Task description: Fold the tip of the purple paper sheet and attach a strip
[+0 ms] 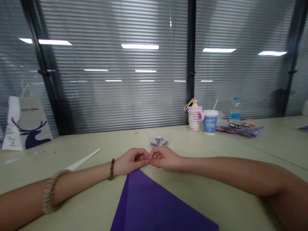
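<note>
My left hand (132, 160) and my right hand (166, 158) meet fingertip to fingertip above the table, both with fingers curled in a pinch. A tiny bit of purple shows at the right fingertips; what the left fingers hold, if anything, is too small to make out. Below them lies a large folded purple sheet (154, 205), its pointed top just under my left hand. Right behind the hands sits a clear shallow container (169, 138) with small purple pieces (158, 141) in it.
A white strip (85, 159) lies beyond my left forearm. At the far left stands a paper bag (36, 118). A pink-and-white cup (193, 118), a blue paper cup (210, 122), a water bottle (235, 110) and black glasses (237, 126) are at the back right.
</note>
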`<state>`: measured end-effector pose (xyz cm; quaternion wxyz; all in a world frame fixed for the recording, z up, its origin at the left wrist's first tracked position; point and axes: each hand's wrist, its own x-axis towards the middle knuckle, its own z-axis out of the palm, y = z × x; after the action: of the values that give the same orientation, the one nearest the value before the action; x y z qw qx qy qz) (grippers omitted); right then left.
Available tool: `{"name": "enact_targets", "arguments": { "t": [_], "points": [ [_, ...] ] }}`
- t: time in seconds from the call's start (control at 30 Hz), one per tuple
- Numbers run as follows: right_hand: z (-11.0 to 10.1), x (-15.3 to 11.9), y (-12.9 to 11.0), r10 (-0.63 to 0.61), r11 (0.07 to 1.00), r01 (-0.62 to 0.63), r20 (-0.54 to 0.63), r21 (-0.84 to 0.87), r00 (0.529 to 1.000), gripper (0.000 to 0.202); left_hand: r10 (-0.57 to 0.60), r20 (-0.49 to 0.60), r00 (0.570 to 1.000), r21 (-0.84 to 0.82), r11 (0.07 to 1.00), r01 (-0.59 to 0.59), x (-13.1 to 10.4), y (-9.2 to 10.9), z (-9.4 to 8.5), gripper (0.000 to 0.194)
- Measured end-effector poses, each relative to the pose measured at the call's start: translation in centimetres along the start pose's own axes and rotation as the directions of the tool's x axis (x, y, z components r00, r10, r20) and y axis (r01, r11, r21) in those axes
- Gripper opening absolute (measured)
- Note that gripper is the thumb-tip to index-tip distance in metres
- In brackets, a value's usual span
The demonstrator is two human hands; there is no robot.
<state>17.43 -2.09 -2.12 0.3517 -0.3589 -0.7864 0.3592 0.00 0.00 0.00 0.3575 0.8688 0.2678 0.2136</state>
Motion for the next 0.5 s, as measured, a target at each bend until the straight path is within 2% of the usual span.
{"name": "enact_targets", "arguments": {
  "t": [0.23,0.5],
  "points": [
    [-0.04,-0.11,-0.44,0.022,0.997,-0.022,-0.006,0.077,1.0,0.009,-0.029,-0.013,0.999,-0.025,0.999,0.028,0.05,-0.43,-0.2,0.028],
    [-0.15,-0.33,-0.9,0.147,0.988,-0.146,-0.009,0.046,0.989,0.017,-0.076,0.002,0.997,-0.153,0.985,0.075,0.16,-0.42,-0.47,0.025]
  ]
}}
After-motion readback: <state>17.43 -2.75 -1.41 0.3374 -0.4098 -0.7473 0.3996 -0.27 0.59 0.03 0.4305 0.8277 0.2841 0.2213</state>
